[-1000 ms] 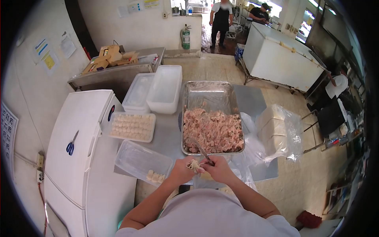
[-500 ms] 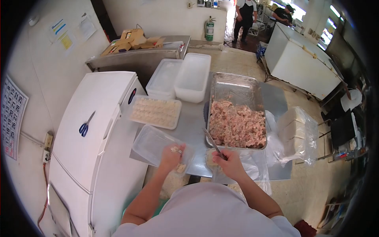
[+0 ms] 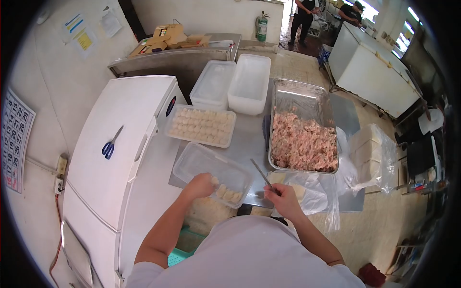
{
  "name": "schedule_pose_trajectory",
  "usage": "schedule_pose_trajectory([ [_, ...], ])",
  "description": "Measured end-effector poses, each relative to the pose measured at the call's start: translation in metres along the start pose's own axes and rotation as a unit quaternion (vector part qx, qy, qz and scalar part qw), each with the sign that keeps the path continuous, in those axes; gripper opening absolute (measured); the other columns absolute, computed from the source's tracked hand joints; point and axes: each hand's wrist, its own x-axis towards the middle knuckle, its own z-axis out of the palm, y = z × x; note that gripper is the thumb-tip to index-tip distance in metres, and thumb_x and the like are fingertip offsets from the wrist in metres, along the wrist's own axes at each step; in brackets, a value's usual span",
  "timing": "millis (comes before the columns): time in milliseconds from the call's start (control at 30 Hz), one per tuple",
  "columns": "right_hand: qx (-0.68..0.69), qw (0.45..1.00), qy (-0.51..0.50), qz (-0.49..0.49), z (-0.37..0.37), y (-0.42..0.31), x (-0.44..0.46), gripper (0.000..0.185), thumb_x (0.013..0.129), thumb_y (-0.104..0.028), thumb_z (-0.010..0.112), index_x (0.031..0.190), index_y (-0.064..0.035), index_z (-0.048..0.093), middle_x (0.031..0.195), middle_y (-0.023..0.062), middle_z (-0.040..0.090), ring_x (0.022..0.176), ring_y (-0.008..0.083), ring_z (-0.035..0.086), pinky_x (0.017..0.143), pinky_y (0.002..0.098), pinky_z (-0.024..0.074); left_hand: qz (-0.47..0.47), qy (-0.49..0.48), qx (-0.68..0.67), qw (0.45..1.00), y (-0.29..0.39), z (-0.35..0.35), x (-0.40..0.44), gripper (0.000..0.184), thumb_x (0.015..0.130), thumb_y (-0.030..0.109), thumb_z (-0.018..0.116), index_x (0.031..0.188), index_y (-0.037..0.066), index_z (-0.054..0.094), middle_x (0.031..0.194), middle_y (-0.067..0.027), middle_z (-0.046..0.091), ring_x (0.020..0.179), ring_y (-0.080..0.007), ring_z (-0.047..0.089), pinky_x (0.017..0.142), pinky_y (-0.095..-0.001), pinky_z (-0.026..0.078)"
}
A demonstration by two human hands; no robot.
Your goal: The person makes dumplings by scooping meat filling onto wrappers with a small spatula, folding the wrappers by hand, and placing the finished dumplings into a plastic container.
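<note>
My left hand (image 3: 200, 186) is closed at the near left edge of a clear plastic tray (image 3: 204, 161), beside a short row of dumplings (image 3: 229, 194). A bit of pale dough shows at its fingertips. My right hand (image 3: 284, 198) grips a thin metal spreading tool (image 3: 260, 171), its blade pointing up and left. Pale wrappers (image 3: 276, 178) lie just beyond that hand. Behind them stands a deep metal pan (image 3: 301, 86) with ground meat (image 3: 303, 142) in its near part. A second tray (image 3: 232, 137) holds rows of dumplings.
Two empty plastic containers (image 3: 248, 81) stand at the back of the metal table. Bagged stacks of wrappers (image 3: 367, 156) are at the right. A white fridge (image 3: 120, 110) with scissors (image 3: 112, 144) on it is left. Two people stand in the background, another at the far right.
My left hand has moved away from my right hand with the folded dumpling, over to the clear tray at the left. My right hand still holds the tool. The view has shifted left.
</note>
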Motion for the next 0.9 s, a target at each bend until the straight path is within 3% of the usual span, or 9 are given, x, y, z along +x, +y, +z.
schedule_pose_trajectory([
  [133, 0.010, 1.000, 0.023, 0.000, 0.002, 0.009, -0.003, 0.018, 0.095, -0.010, 0.068, 0.107, 0.0030, 0.072, 0.083, 0.0015, 0.069, 0.076, 0.0072, 0.060, 0.067, 0.0235, 0.0468, -0.046, -0.086, 0.096, 0.991, 0.030, -0.017, -0.002, 0.034, 0.082, 0.030, 0.079, 0.093, -0.002, 0.074, 0.097, -0.0250, 0.073, 0.098, -0.0425, 0.070, 0.085, -0.0478, 0.055],
  [267, -0.068, 0.997, 0.041, -0.008, 0.001, 0.028, 0.004, 0.028, 0.096, -0.021, 0.069, 0.097, 0.0067, 0.072, 0.076, 0.0075, 0.071, 0.072, 0.0116, 0.065, 0.066, 0.0279, 0.0503, -0.044, -0.078, 0.130, 0.988, 0.020, -0.009, 0.009, 0.038, 0.081, 0.035, 0.080, 0.092, -0.001, 0.076, 0.097, -0.0237, 0.074, 0.096, -0.0395, 0.071, 0.084, -0.0471, 0.056],
  [467, -0.114, 0.991, -0.041, 0.060, 0.029, 0.062, 0.039, 0.036, 0.092, -0.028, 0.072, 0.093, 0.0077, 0.071, 0.080, 0.0132, 0.073, 0.071, 0.0170, 0.070, 0.066, 0.0334, 0.0536, -0.056, -0.082, 0.128, 0.987, 0.029, -0.018, 0.009, 0.043, 0.079, 0.040, 0.083, 0.090, -0.001, 0.076, 0.095, -0.0229, 0.074, 0.094, -0.0382, 0.072, 0.083, -0.0460, 0.057],
  [667, -0.081, 0.992, -0.067, 0.069, 0.055, 0.078, 0.054, 0.034, 0.094, -0.022, 0.071, 0.101, 0.0116, 0.069, 0.089, 0.0131, 0.074, 0.079, 0.0160, 0.070, 0.073, 0.0325, 0.0562, -0.055, -0.059, 0.103, 0.991, 0.019, -0.004, 0.010, 0.044, 0.076, 0.042, 0.085, 0.087, 0.000, 0.076, 0.091, -0.0228, 0.074, 0.090, -0.0394, 0.072, 0.080, -0.0461, 0.057],
  [900, 0.039, 0.993, -0.025, 0.111, 0.066, 0.086, 0.057, 0.031, 0.091, -0.015, 0.072, 0.101, 0.0128, 0.064, 0.084, 0.0164, 0.071, 0.074, 0.0226, 0.071, 0.066, 0.0338, 0.0554, -0.058, -0.051, 0.056, 0.995, 0.022, 0.001, 0.008, 0.043, 0.076, 0.043, 0.086, 0.083, 0.001, 0.077, 0.093, -0.0225, 0.074, 0.091, -0.0398, 0.072, 0.080, -0.0462, 0.057],
])
